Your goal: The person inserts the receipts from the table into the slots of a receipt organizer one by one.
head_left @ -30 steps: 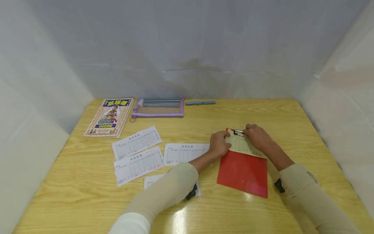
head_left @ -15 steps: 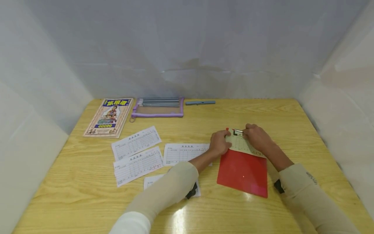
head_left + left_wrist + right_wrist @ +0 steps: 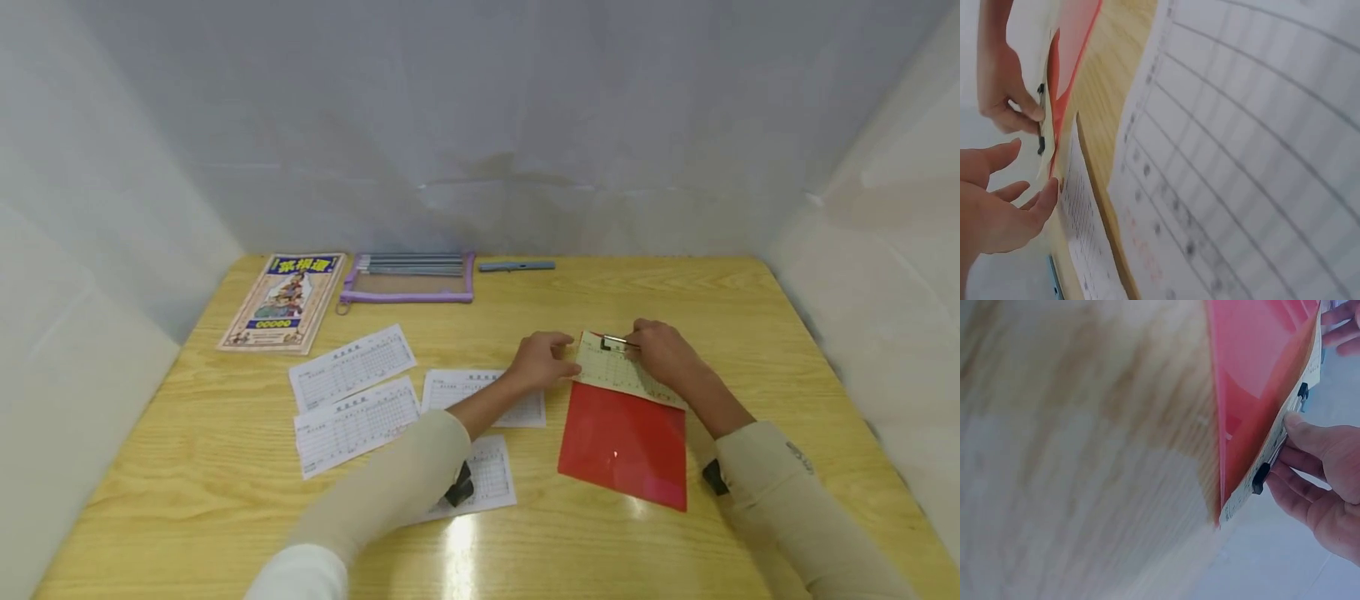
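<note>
A red clipboard lies at the right of the table, with a yellowish printed slip across its top under the metal clip. My right hand pinches the clip; in the right wrist view the thumb and fingers of that hand are on its bar between two black ends. Beside the slip's left edge, my left hand has its fingers relaxed and apart. The left wrist view shows this hand holding nothing, its fingertips close to the board's edge; whether they touch it I cannot tell.
Several white printed slips lie left of the clipboard, one partly under my left forearm. Along the table's back are a booklet, a purple-edged mesh pouch with pencils inside, and a blue pen. Pale sheeting surrounds the table.
My left hand has let go of the clipboard's top left corner and moved slightly left. My right hand stays at the clip, and the slip's left end is more exposed.
</note>
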The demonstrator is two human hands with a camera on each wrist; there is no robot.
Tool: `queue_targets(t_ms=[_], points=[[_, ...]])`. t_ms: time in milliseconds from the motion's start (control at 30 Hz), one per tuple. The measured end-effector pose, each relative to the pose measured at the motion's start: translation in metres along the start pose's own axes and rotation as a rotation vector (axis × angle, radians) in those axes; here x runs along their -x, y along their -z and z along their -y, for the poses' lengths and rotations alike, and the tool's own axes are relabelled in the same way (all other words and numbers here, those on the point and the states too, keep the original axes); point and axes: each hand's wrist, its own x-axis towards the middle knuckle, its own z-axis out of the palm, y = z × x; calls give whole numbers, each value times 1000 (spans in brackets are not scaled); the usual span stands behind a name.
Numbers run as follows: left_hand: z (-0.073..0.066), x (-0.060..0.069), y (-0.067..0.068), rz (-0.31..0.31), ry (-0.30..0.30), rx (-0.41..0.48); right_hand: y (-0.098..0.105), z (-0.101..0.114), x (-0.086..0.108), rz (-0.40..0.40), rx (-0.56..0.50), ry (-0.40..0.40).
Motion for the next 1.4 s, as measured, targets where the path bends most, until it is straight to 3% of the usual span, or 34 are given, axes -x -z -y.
queue_targets(t_ms=[133, 233, 433, 600, 700, 800, 900, 1100, 1400], points=[[8, 10, 25, -12, -31, 84, 0, -1, 0, 2, -15, 4], [13, 20, 49, -23, -54, 80, 0, -2, 0, -1, -20, 6], [33, 42, 95, -56, -13, -63, -1, -4, 1, 3, -23, -4], [54, 61, 117, -49, 30, -180, 0, -4, 2, 8, -13, -5], [63, 71, 123, -54, 8, -259, 1, -3, 1, 11, -3, 1], [70, 82, 124, -98, -38, -349, 2, -2, 0, 19, -4, 5], [74, 90, 123, -129, -30, -387, 2, -2, 0, 36, -20, -8], [83, 91, 120, -100, 65, -346, 3, -5, 1, 49, -25, -15], [90, 90, 118, -100, -27, -322, 2, -3, 0, 58, -34, -16]])
